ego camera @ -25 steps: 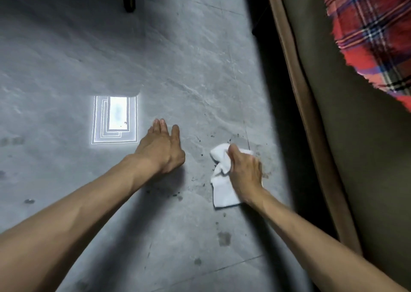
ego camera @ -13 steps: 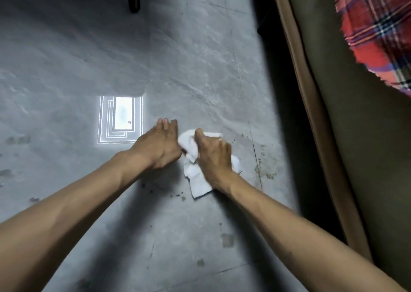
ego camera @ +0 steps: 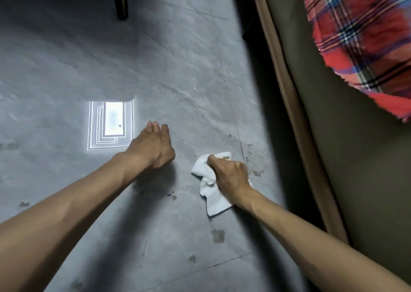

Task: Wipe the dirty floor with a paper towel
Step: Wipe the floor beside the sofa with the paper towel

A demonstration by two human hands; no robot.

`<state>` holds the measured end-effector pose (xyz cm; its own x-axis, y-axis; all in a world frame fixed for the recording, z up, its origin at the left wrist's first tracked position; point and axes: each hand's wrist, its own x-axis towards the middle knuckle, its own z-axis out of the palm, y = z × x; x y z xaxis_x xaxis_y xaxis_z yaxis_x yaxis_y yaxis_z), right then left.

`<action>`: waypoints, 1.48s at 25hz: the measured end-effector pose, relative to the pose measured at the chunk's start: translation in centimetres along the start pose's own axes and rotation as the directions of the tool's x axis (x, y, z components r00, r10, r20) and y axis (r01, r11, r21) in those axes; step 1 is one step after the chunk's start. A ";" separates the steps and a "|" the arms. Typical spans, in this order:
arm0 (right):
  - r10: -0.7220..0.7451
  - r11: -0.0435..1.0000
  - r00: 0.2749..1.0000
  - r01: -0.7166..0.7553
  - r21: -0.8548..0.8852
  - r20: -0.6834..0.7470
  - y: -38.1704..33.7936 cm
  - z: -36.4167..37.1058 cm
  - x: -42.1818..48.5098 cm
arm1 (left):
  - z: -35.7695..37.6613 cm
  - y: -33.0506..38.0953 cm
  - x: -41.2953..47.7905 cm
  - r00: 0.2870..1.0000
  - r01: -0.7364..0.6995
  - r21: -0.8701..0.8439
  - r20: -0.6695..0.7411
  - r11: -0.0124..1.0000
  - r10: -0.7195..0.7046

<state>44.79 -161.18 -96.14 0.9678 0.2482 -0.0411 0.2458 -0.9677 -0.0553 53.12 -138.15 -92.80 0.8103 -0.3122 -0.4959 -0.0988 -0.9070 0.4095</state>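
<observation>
Clutching the crumpled white paper towel (ego camera: 213,200) in the curled right hand (ego camera: 231,176), lower centre of frame, pressing it onto the grey stone floor (ego camera: 178,69) beside dark grime specks (ego camera: 255,171). Bracing the left hand (ego camera: 153,147) flat, fingers together, probably for balance.

No readable text, labels, brands or numbers anywhere.

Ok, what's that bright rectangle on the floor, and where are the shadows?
Head view: the white rectangle looks like a light reflected off the glossy floor, beside the left hand; dark shadow lies under the left forearm and along the sofa base; the right hand and paper towel are lit and sharp.
</observation>
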 end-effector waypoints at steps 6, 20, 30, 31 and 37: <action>0.699 0.707 0.702 -0.707 -0.022 -0.139 7.4 1.0 -4.2 | 2.1 0.2 -1.4 0.995 -0.090 0.046 -0.037 0.995 0.091; 0.571 0.819 0.808 -0.574 0.028 -0.146 3.3 0.7 -4.3 | 1.9 0.9 -0.9 0.998 -0.057 -0.002 0.000 0.998 0.057; 0.451 0.890 0.879 -0.456 0.002 -0.153 6.0 0.5 -7.1 | 1.4 0.9 -1.4 0.997 -0.063 0.047 0.040 0.997 0.061; 0.452 0.890 0.881 -0.456 0.005 -0.141 4.8 0.4 -9.8 | 1.2 0.8 -1.5 0.997 -0.070 0.051 0.040 0.996 0.068; 0.531 0.847 0.841 -0.529 0.043 -0.103 -6.5 1.9 -15.6 | 0.9 0.0 -2.9 0.991 -0.135 0.041 0.021 0.990 0.135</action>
<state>27.99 -158.68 -97.05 0.9502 -0.3093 0.0386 -0.3063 -0.9495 -0.0681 50.24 -137.54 -92.06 0.7772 -0.4373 -0.4525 -0.2309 -0.8671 0.4414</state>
